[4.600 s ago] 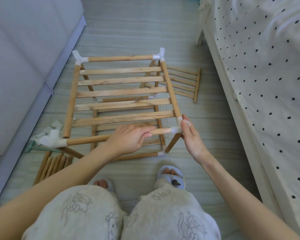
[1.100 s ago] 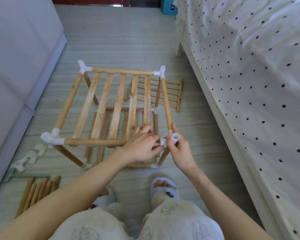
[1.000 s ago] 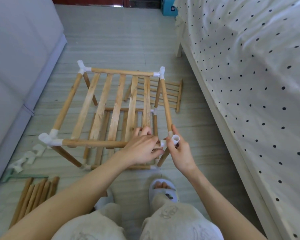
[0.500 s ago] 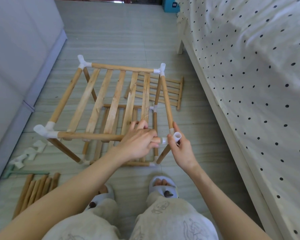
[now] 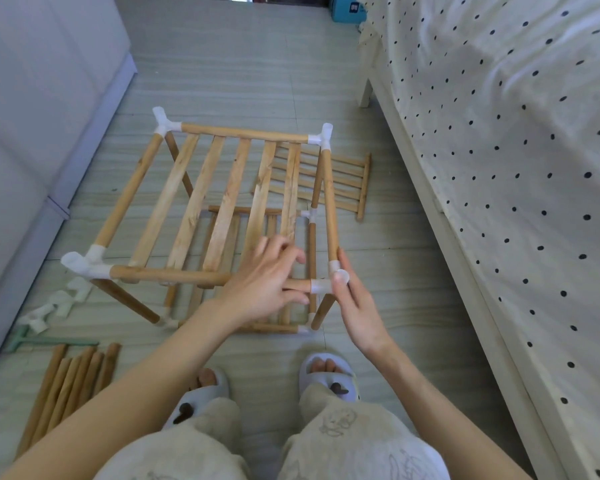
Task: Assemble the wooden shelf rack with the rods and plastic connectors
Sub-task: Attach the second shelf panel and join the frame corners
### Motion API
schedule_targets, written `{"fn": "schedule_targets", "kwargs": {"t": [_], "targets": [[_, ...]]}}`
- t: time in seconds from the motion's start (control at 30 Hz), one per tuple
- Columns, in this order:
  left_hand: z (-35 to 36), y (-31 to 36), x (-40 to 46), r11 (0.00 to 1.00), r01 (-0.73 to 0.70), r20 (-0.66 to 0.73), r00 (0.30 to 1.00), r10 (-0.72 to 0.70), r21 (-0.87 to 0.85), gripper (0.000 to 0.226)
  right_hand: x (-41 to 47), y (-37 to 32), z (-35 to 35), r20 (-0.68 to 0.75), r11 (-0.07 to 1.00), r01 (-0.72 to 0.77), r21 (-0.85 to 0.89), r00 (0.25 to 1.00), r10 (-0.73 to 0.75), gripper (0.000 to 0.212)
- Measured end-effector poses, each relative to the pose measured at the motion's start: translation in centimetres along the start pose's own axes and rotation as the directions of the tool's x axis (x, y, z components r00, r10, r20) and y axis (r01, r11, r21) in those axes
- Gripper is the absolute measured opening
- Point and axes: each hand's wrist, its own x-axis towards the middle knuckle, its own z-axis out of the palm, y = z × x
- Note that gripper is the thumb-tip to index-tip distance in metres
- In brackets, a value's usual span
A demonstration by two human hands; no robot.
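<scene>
The wooden rack stands on the floor in front of me, two slatted tiers joined by rods and white plastic connectors. My right hand pinches the near right corner connector with thumb and fingers. My left hand lies over the near top rod just left of that connector, with its fingers spread and loose. White connectors also cap the near left corner and the far corners.
Several spare rods lie at the lower left, beside loose white connectors and a green tool. A spare slatted panel lies behind the rack. A dotted bed is on the right and a grey cabinet on the left.
The rack was turned so that its slats run away from me. In the last half second my left hand loosened its grip on the near rod and spread its fingers. My right hand stayed at the corner connector.
</scene>
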Motion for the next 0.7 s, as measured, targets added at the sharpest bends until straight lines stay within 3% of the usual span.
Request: {"fn": "schedule_targets", "kwargs": {"t": [0.1,0.23,0.4,0.53,0.7], "targets": [[-0.8,-1.7,-2.0,0.994,0.000,-0.043,0.999,0.004,0.109,0.046,0.8,-0.5,-0.9,0.034,0.966,-0.153,0.211,0.988,0.149,0.072],[-1.6,-2.5,-2.5,0.944,-0.099,0.018,0.995,0.099,0.315,0.053,3.4,-2.0,-1.4,0.005,0.914,-0.266,0.308,0.961,0.278,0.059],[-1.5,-3.0,-1.9,0.941,-0.141,0.076,0.989,0.124,0.307,0.052,5.9,-3.5,0.0,0.083,0.807,-0.358,0.470,0.928,0.363,0.046],[-1.1,-2.9,-1.7,0.936,-0.153,-0.036,0.984,0.173,0.317,0.049,7.0,-3.1,0.5,0.112,0.757,-0.385,0.528,0.915,0.387,0.034],[-0.2,-2.8,-1.3,0.939,-0.150,-0.100,0.977,0.189,0.310,0.044,7.8,-1.9,0.6,0.098,0.702,-0.348,0.621,0.924,0.371,0.036]]}}
